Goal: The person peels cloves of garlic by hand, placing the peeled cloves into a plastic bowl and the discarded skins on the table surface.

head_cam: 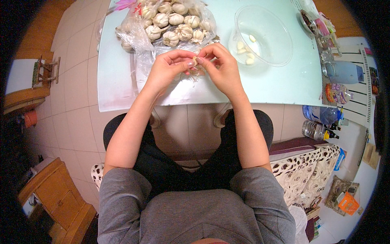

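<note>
A small garlic clove [195,60] is pinched between the fingertips of my left hand [168,65] and my right hand [220,65], near the front of the glass-topped table. Loose garlic skins [195,75] lie on the tabletop just beneath my fingers. Beyond my left hand, many whole garlic bulbs [176,19] rest in an opened clear plastic bag [143,52]. To the right of my right hand stands a clear round plastic bowl [275,62] with several peeled garlic cloves [240,45] at its bottom.
The table [274,88] ends just in front of my lap. Along its right side stand a dish of dark bits [308,22], a blue-tinted pitcher [345,72] and a labelled plastic bottle [337,93]. Large water bottles [320,114] stand below them. A patterned fabric-covered seat [300,167] is at my right.
</note>
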The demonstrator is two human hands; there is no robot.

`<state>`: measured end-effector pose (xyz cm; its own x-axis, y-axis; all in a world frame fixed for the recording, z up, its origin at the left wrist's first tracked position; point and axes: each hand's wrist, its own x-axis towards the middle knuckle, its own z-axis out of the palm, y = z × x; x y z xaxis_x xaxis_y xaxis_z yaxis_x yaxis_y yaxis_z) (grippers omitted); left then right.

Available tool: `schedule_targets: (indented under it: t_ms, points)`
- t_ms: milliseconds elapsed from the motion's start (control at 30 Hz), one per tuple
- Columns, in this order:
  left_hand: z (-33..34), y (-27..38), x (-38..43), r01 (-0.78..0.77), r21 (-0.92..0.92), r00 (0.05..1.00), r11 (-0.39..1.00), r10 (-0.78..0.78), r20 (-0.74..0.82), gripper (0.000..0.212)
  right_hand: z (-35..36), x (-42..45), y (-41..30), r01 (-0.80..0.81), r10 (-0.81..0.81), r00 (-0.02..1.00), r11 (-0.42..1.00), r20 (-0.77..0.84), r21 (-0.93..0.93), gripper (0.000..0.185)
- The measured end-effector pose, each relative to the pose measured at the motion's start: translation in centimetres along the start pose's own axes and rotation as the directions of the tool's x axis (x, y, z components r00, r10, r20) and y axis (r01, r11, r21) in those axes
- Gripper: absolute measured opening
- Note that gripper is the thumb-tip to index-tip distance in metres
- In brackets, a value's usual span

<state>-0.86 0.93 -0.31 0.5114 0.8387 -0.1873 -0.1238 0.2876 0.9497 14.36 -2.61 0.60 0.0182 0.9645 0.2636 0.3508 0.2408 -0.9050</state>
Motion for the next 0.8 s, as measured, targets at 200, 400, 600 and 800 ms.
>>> schedule_targets:
  t_ms: [200, 400, 600, 800]
  points:
    - [0.0, 0.2, -0.1, 0.065, -0.102, 0.997, 0.993, -0.069, -0.037, 0.020, 0.4, -0.3, -0.2, 0.075, -0.073, 0.997, 0.993, 0.033, -0.095, 0.006]
    - [-0.6, 0.0, 0.2, 0.069, -0.398, 0.996, 0.915, -0.083, -0.017, 0.019, 0.1, -0.3, -0.5, 0.025, -0.025, 0.999, 1.000, -0.037, 0.009, 0.008]
    - [-0.5, -0.5, 0.2, 0.019, -0.354, 0.998, 0.935, -0.040, -0.053, 0.019, 0.7, -0.5, -0.8, 0.058, -0.062, 0.997, 0.993, -0.035, -0.101, 0.011]
    - [-0.6, -0.7, 0.3, 0.032, -0.297, 0.998, 0.954, -0.049, -0.048, 0.020, 0.7, -0.5, -0.2, 0.047, -0.050, 0.997, 0.998, -0.059, -0.046, 0.010]
